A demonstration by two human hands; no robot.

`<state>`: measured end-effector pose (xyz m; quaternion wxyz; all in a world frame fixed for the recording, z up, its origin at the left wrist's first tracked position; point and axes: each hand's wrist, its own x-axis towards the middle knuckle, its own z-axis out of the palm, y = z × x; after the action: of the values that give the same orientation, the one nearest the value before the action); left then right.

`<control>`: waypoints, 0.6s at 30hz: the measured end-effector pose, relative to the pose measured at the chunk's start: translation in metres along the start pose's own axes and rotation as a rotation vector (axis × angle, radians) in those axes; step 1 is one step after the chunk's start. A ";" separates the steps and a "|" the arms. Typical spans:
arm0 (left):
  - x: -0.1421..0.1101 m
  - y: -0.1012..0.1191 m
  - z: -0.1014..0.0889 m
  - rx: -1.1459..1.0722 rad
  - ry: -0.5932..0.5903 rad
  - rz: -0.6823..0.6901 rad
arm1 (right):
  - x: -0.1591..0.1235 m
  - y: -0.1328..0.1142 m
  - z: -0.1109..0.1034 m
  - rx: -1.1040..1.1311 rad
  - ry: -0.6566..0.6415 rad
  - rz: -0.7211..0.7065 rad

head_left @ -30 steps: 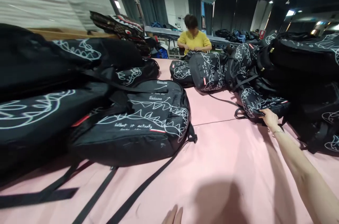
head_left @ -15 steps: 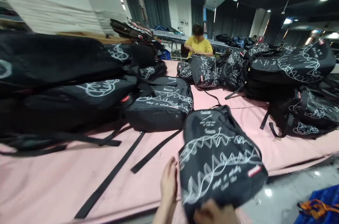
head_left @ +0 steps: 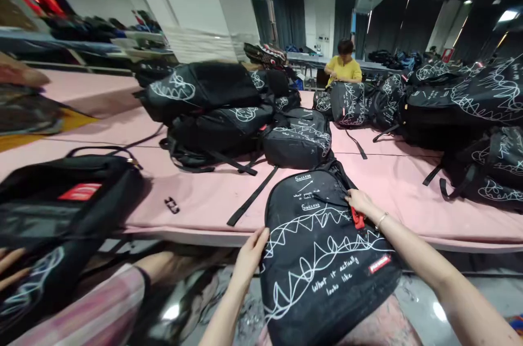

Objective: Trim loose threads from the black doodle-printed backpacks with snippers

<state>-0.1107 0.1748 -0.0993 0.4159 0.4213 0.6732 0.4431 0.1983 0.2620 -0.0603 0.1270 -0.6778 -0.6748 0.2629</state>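
Note:
A black backpack [head_left: 327, 259] with white scribbled lines and lettering leans toward me at the table's front edge, its base low near my lap. My left hand [head_left: 251, 250] grips its left side, fingers against the edge. Near the upper right side, my right hand [head_left: 362, 204] is closed in a pinch at the zipper. A red zipper pull [head_left: 358, 219] hangs just under those fingers, and a thin black cord runs left from them across the front panel. What exactly lies between the right fingertips is partly hidden.
More black backpacks stand on the pink table [head_left: 196, 193], including a pile [head_left: 220, 95] behind. At left a co-worker's hand [head_left: 12, 269] rests by an open backpack [head_left: 73, 199]. A small black-and-white item [head_left: 171, 205] lies nearby. A person in yellow [head_left: 344, 68] works across the table.
My view has swung left, bringing the co-worker and open backpack into sight. My right hand has moved from the backpack's bottom up to its upper right side. My left hand stays at the left edge.

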 end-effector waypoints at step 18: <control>-0.032 0.051 -0.018 -0.093 -0.081 0.216 | -0.050 0.047 0.005 1.013 0.299 -0.092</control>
<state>-0.1078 0.1536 -0.0410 0.4116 0.4892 0.5854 0.4985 0.2376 0.2094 -0.0803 0.5446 -0.5313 -0.4669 0.4506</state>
